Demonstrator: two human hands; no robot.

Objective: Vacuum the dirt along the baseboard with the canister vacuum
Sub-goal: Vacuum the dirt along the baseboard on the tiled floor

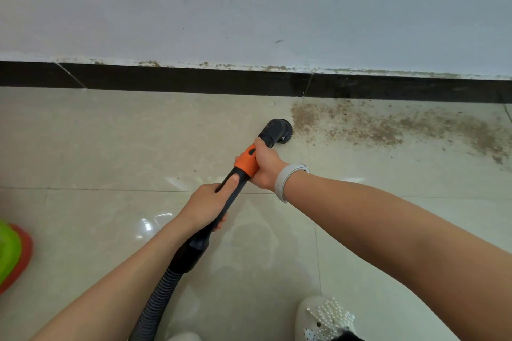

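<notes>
Head view: right hand and left hand grip wand; brush nozzle points one o'clock; dirt lies at three o'clock of it, along the baseboard.

Black wand with a bright orange collar. Black round brush head at the tip, with dark bristles. Dark grey ribbed hose at 6 o'clock, ring after ring. Pale cream shiny floor tiles with thin grey lines between them. Brown speckled dirt at 3 o'clock, spread like crumbs. Black baseboard across the middle, brown spots along its top edge. Light grey-white wall at 12 o'clock, a few dark marks. White wristband. White shoe with little dots at 5 o'clock. Green and red thing at 9 o'clock.
</notes>
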